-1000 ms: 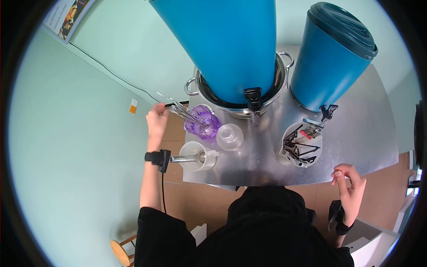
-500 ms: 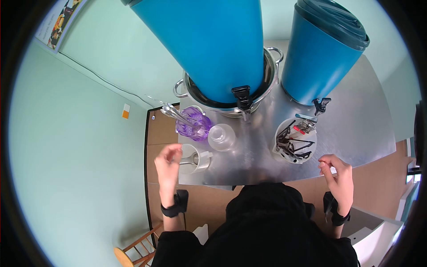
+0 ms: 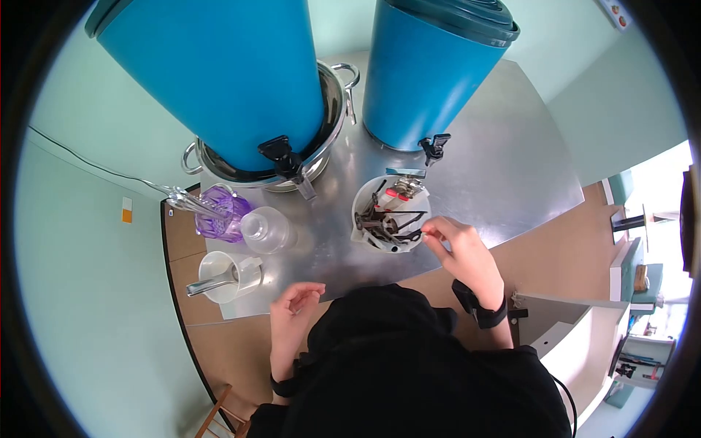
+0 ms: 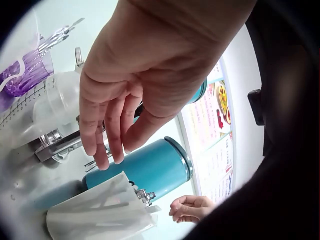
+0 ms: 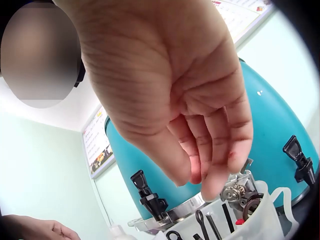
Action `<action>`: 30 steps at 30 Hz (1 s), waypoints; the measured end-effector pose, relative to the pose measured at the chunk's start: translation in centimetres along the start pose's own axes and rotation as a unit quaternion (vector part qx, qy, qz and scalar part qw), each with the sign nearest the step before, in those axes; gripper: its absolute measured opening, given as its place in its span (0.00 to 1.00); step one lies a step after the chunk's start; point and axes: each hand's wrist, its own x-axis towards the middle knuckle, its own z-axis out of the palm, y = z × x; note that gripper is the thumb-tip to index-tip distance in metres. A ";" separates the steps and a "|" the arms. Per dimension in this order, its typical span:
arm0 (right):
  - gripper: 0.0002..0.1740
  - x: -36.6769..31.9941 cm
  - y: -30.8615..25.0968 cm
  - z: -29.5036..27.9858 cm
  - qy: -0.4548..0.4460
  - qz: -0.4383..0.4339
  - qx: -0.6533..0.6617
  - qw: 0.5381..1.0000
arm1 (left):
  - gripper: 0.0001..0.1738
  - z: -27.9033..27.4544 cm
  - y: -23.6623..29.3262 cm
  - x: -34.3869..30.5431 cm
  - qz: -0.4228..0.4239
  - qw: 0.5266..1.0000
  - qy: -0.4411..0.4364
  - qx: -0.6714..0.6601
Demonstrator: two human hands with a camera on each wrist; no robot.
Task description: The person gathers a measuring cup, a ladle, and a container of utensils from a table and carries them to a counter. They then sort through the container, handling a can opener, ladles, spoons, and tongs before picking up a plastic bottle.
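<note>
My right hand (image 3: 467,252) is at the near right rim of a white plastic jug (image 3: 356,236). Its fingertips overlap the rim in the head view, beside a black handle. The jug holds scissors (image 5: 200,222), dark-handled tools and a metal can opener (image 5: 234,193). In the right wrist view the fingers hang loosely bent above the jug, with nothing seen between them. My left hand (image 3: 294,314) hovers by the table's front edge, fingers relaxed and holding nothing. To its left stands a white measuring jug (image 3: 244,285) with a metal scoop (image 3: 212,283) in it.
A large blue drink dispenser (image 3: 226,80) with a black tap stands in a steel pot (image 3: 337,109). A second blue dispenser (image 3: 427,80) stands to its right. A clear bottle (image 3: 274,232) and a purple pitcher (image 3: 226,219) holding metal utensils (image 3: 191,202) occupy the table's left side.
My left hand has come down from beside the utensils in the purple pitcher to the table's front edge. My right hand has moved to the tool jug. The head view has turned right.
</note>
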 end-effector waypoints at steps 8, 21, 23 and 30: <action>0.16 5.5 0.2 1.8 -0.053 -0.105 0.025 0.993 | 0.08 -0.2 -0.5 0.0 -0.001 0.998 -0.013 0.059; 0.14 8.8 2.2 8.8 -0.266 -0.168 -0.147 0.938 | 0.08 -0.9 -2.0 -1.2 -0.011 0.998 0.007 0.058; 0.12 9.1 2.2 8.7 -0.255 -0.186 -0.152 0.937 | 0.08 -1.1 -2.3 -1.3 -0.010 0.998 0.006 0.056; 0.09 9.4 2.3 6.1 -0.218 -0.187 -0.061 0.956 | 0.07 -1.2 -1.6 -1.4 -0.021 0.998 0.007 0.055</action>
